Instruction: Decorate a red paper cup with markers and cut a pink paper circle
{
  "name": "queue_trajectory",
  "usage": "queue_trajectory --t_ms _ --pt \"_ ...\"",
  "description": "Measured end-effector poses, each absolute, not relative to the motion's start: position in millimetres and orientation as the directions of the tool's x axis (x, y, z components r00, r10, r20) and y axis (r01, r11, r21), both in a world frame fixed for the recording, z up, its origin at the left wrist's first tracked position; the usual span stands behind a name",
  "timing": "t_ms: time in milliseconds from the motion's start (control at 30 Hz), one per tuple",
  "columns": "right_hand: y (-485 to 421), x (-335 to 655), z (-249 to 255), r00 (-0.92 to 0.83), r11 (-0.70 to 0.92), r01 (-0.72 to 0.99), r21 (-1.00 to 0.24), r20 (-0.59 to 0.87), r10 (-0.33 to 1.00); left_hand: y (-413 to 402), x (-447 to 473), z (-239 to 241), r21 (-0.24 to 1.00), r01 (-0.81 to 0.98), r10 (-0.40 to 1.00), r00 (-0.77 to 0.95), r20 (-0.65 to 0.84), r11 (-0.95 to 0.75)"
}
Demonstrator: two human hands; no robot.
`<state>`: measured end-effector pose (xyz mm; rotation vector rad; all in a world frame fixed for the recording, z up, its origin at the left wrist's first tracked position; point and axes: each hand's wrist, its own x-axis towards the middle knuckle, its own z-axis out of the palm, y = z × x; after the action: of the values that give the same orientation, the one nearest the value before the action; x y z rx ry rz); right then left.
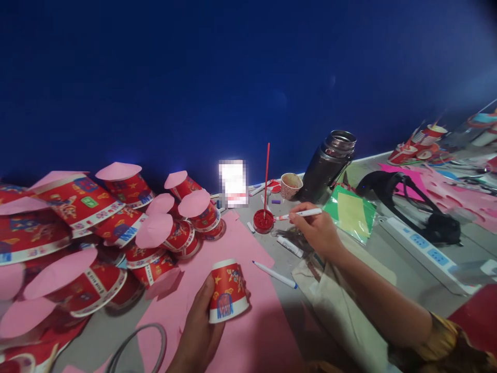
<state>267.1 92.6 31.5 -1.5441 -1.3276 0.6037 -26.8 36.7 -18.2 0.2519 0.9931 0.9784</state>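
Nearest you, your left hand (202,313) is clamped around a red printed paper cup (229,285), held upside down with its narrow end up, thumb on the left side and fingers round behind. Blue marks show near its wide rim. Below it spreads pink paper (256,331); to the right lie a blue-capped white marker (275,273) and a cream cloth bag (345,305).

A little farther, your right hand (320,232) pinches a slim white marker (310,212), fingertips together on the barrel. Its red tip points left at the rim of a small round pot of red (262,231); you cannot tell whether they touch. A thin red stick (267,171) stands in the pot, so a low, level approach from the right seems safest. Hold the cup lightly, since thin paper probably dents, and keep wet red off the pink paper.

At left, red cups with pink paper cones (87,202) crowd together. Beyond the pot stand a patterned paper cup (291,185) and an uncapped black flask (324,166), before a dark blue wall (248,77).
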Motion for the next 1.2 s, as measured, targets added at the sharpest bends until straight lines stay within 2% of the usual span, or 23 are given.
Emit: queue_trajectory --t_ms 200,400,700,933,1100,1200 --pt "114.4 261.9 29.3 0.159 0.123 0.538 -0.834 0.243 0.957 36.8 -28.6 -16.0 0.544 -0.574 0.735 0.161 -0.658 0.613" --pt "117.2 259.8 19.2 0.095 0.149 0.589 -0.794 0.251 0.963 36.6 -29.5 -16.8 0.526 -0.583 0.725 0.168 -0.667 0.619" --pt "115.3 261.7 12.6 0.062 0.227 0.627 -0.745 0.339 0.939 33.4 -31.8 -24.4 0.63 -0.531 0.774 0.08 -0.628 0.567" --pt "113.9 264.1 12.8 0.034 0.258 0.635 -0.729 0.359 0.933 30.4 -38.5 -30.0 0.617 -0.554 0.782 0.105 -0.614 0.559" --pt "115.6 266.2 8.1 -0.025 0.304 0.647 -0.7 0.378 0.925 28.8 -39.4 -32.5 0.661 -0.546 0.799 0.026 -0.601 0.515" --pt "115.6 268.1 6.1 -0.051 0.338 0.652 -0.679 0.405 0.913 30.5 -34.4 -25.6 0.638 -0.536 0.78 0.063 -0.623 0.553"
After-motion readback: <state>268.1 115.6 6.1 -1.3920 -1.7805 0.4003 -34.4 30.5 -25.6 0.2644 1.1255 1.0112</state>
